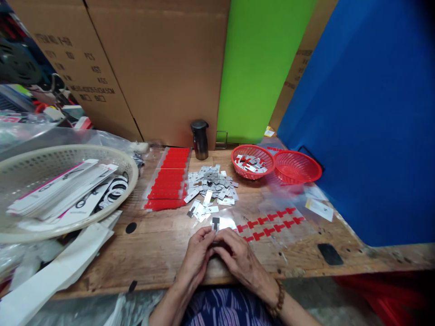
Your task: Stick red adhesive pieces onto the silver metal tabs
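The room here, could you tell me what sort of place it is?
Probably a small packing workshop: a wooden bench with a heap of metal tags, stacked red strips, and shipping cartons behind.

Small piece (215,223) half-hidden by fingers (208,235)

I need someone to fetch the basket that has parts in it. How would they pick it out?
At the back of the wooden table, before the green board, stand two red baskets. Take the left basket: it holds silvery pieces, while the right basket looks bare.

Metal pieces pile (212,183) behind hands; sticker sheets (169,179) left, baskets (253,161) right.
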The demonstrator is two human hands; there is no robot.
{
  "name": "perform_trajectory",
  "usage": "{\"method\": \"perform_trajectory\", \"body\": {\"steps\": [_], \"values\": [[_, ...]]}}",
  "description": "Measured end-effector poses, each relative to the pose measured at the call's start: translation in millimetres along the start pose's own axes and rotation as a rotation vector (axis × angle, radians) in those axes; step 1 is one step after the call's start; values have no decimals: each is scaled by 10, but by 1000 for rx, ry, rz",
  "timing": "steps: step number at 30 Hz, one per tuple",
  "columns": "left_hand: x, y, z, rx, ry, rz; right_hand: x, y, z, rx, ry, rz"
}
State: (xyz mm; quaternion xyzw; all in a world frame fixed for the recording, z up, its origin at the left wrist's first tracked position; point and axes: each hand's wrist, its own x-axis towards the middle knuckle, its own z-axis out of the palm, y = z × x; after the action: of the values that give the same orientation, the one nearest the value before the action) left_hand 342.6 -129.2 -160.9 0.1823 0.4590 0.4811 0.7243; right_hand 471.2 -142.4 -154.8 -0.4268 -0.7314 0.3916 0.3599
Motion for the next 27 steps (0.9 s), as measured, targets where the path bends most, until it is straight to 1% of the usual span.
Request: {"method": "perform_trajectory", "body": {"steps": [2,4,5,6,8,11,13,14,16,21,24,27], "values": [[-10,15,1,18,-6,-29,6,59,-73,165,56,102],[-37,31,6,70,-11,-74,23,149,-153,317,159,227],[-55,37,7,105,-19,-96,30,195,-194,391,186,274],[-75,40,8,138,-33,-114,34,235,-234,466,181,306],[-116,45,10,181,-95,-142,28,289,-307,586,98,339],[-162,58,23,183,-200,-197,-8,297,-377,655,-52,357],[-177,73,39,156,-226,-243,-36,278,-388,660,-93,358],[-181,79,47,139,-224,-263,-48,269,-384,657,-89,354],[-179,87,57,115,-210,-289,-68,256,-358,625,-50,342],[-125,78,42,115,-166,-295,-87,275,-250,473,44,315],[-58,76,6,124,-124,-261,-94,301,-237,405,114,318],[14,74,-41,192,-4,-153,-140,290,-297,249,187,334]]}}
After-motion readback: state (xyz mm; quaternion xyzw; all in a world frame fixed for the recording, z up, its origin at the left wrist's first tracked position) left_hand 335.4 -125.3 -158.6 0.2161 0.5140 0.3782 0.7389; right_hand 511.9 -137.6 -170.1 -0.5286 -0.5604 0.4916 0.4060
